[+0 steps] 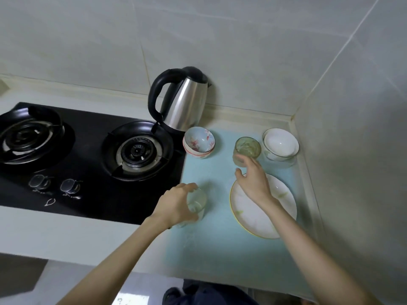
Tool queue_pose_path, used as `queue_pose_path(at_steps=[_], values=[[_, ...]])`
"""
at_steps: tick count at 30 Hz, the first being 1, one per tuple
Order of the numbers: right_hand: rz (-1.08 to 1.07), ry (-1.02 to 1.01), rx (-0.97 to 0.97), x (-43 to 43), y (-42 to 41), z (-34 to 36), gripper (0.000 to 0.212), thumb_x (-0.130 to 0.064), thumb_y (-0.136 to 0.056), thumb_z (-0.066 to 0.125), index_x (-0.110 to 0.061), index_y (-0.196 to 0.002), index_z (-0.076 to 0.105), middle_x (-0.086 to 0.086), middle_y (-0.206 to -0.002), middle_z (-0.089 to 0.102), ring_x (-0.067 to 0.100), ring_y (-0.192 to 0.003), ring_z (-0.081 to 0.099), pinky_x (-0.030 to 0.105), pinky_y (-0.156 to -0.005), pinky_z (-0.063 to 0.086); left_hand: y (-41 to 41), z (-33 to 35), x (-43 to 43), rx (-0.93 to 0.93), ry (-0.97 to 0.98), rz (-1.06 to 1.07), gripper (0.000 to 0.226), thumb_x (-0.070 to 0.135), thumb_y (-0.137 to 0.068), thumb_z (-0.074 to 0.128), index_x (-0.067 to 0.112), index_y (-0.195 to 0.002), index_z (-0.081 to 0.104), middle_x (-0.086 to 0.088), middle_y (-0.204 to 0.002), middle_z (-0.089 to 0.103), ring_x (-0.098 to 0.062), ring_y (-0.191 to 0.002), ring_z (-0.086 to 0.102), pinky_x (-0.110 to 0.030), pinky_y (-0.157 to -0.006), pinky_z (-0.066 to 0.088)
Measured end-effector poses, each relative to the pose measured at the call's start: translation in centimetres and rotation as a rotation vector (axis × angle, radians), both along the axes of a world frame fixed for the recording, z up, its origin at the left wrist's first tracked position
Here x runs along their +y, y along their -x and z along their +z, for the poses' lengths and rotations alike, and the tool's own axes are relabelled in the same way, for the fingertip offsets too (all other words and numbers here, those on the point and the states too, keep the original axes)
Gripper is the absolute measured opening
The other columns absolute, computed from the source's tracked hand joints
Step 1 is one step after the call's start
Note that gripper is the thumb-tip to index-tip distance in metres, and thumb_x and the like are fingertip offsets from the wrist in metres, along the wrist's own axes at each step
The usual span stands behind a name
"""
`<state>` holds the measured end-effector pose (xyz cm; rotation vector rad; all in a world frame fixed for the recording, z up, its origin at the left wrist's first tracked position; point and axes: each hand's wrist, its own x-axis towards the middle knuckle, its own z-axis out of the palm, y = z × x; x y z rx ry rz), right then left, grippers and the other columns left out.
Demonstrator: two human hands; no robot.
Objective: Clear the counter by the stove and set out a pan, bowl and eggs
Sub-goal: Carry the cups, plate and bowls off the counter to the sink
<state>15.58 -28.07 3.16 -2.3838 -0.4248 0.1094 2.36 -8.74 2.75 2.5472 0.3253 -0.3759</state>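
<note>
- Clearing step for us: left hand [176, 205] has its fingers curled round the near glass [196, 203] by the stove-side edge of the tabletop [220, 249].
- Right hand [253, 181], fingers spread wide, just touches the far glass [246, 150] near the back-right corner.
- Next we'd close that grip and lift both; pan and eggs aren't in view.

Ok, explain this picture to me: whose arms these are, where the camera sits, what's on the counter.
One picture, taken by a camera on a person's head, looking down at their own bare arms. Beside the stove lies a blue mat carrying a kettle, a flowered bowl, white bowls, a plate and two glasses. The left hand curls around the near glass; the right hand reaches the far glass. Neither grip looks fully closed.
</note>
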Motion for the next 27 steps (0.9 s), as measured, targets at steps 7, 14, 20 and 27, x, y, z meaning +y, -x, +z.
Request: queue_pose_path(at_steps=[7,14,20,27], values=[[-0.008,-0.021,-0.02,-0.3,-2.4,-0.7,0.043,-0.007,-0.087,0.054,-0.019,-0.128,0.056,-0.002,-0.127,0.058,0.024,-0.116,0.052,0.031,-0.091,0.043,-3.6,0.1,-0.1,-0.078,0.022,0.064,0.078,0.036,-0.059,0.078,0.037,-0.129,0.045,0.009,-0.125,0.052,-0.021,-0.105,0.058,-0.034,-0.082,0.049],[0.057,0.023,-0.066,0.3,-3.4,-0.7,0.041,-0.008,-0.088,0.053,-0.017,-0.128,0.056,0.001,-0.128,0.058,0.022,-0.118,0.052,0.031,-0.093,0.043,-6.3,0.1,0.1,-0.073,0.06,0.098,0.087,0.035,-0.064,0.079,0.035,-0.14,0.036,0.011,-0.133,0.048,-0.015,-0.113,0.054,-0.035,-0.088,0.049],[0.161,0.118,0.023,1.4,-2.8,-2.4,0.036,-0.011,-0.09,0.055,-0.02,-0.125,0.058,-0.003,-0.125,0.059,0.017,-0.116,0.054,0.029,-0.085,0.044,-4.5,-0.5,-0.7,-0.116,0.155,0.22,0.091,0.038,-0.074,0.074,0.031,-0.148,0.021,0.004,-0.136,0.038,-0.018,-0.114,0.052,-0.039,-0.087,0.05],[0.178,0.079,0.13,2.2,-1.9,-4.8,0.036,-0.009,-0.088,0.055,-0.019,-0.123,0.059,-0.001,-0.124,0.06,0.022,-0.115,0.055,0.033,-0.092,0.046,-2.7,-1.1,0.1,-0.093,0.303,0.325,0.043,0.042,-0.082,0.069,0.012,-0.099,0.043,0.005,-0.087,0.057,-0.017,-0.081,0.058,-0.023,-0.062,0.044]])
